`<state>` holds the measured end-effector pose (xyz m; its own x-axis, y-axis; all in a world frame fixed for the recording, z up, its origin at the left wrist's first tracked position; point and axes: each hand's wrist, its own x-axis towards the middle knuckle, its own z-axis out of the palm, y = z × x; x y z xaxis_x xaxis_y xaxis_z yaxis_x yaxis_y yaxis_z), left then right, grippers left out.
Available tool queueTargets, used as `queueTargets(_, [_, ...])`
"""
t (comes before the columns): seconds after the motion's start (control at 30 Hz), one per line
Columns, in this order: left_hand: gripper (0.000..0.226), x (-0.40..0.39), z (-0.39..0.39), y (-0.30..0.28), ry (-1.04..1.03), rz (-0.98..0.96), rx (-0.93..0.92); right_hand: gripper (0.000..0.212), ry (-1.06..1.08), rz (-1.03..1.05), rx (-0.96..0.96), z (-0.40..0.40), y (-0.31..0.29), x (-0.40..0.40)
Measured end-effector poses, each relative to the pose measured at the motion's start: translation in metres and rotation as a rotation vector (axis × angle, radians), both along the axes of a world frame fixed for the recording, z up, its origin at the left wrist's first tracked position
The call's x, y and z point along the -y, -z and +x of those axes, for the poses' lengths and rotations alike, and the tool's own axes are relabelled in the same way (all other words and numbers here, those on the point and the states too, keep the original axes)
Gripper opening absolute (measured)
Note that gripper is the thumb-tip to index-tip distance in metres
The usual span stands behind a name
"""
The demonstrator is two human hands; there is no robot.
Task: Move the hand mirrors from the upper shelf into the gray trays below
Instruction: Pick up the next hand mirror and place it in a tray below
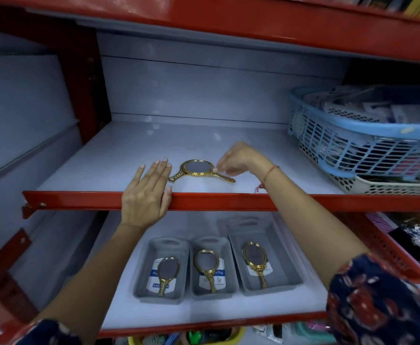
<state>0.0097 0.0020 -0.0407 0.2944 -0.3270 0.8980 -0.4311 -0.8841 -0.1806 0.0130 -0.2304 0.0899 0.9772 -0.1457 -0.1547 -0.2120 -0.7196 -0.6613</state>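
Two gold hand mirrors (199,168) lie overlapped on the white upper shelf (99,170), one handle pointing front-left and the other right. My right hand (238,158) pinches the right rim of the top mirror with its fingertips. Just left of the mirrors, my left hand (145,195) rests flat and open on the shelf's red front edge. On the lower shelf stand three gray trays: left (141,292), middle (228,247) and right (281,245). Each holds one gold mirror: (168,271), (206,261), (255,257).
A blue mesh basket (353,135) full of packets sits in a beige basket (378,188) at the right of the upper shelf. The red shelf beam (228,201) crosses between both levels. A red basket (388,247) stands right of the trays.
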Motion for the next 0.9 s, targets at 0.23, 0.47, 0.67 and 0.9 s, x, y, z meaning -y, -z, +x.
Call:
queueTargets(0.23, [0.047, 0.001, 0.002, 0.000, 0.007, 0.007, 0.029, 0.048, -0.023, -0.138, -0.302, 0.036, 0.013, 0.001])
queueTargets(0.47, [0.048, -0.001, 0.001, -0.001, 0.004, 0.014, 0.041, 0.037, -0.008, 0.099, -0.296, 0.018, 0.005, 0.007])
queueTargets(0.67, [0.047, 0.000, 0.000, 0.000, -0.004, 0.015, 0.039, 0.014, -0.071, 0.549, -0.185, -0.049, 0.000, 0.025])
queueTargets(0.9, [0.045, 0.000, -0.005, 0.002, 0.005, 0.010, 0.005, 0.012, -0.149, 0.715, -0.260, -0.137, 0.042, 0.041])
